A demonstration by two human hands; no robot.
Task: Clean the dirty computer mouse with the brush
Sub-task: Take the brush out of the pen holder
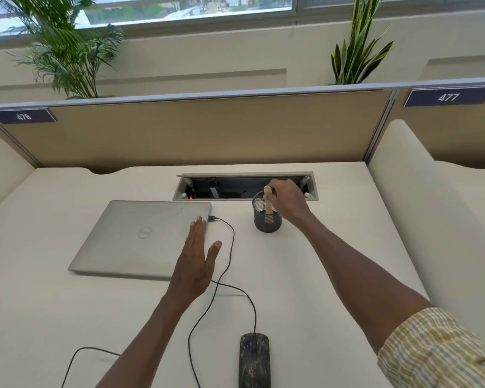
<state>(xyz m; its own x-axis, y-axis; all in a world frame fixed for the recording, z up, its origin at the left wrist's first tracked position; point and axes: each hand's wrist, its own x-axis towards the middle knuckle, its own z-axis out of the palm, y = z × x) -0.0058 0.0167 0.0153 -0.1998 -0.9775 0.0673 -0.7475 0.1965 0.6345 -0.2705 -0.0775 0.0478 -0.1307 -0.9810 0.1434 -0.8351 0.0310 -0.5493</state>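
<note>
Right hand pinches the brush handle in the mesh cup near the desk's back edge; left hand flat, empty. Grimy mouse at front edge looks light, so pin its sides.

brush: bristle end down inside the mesh pen cup, seen only dimly through the mesh; handle partly covered by right hand | computer mouse: near end cut off by bottom edge | cable: passes under left hand; leaves frame at bottom | desk cable tray: contents too dark to identify
</note>
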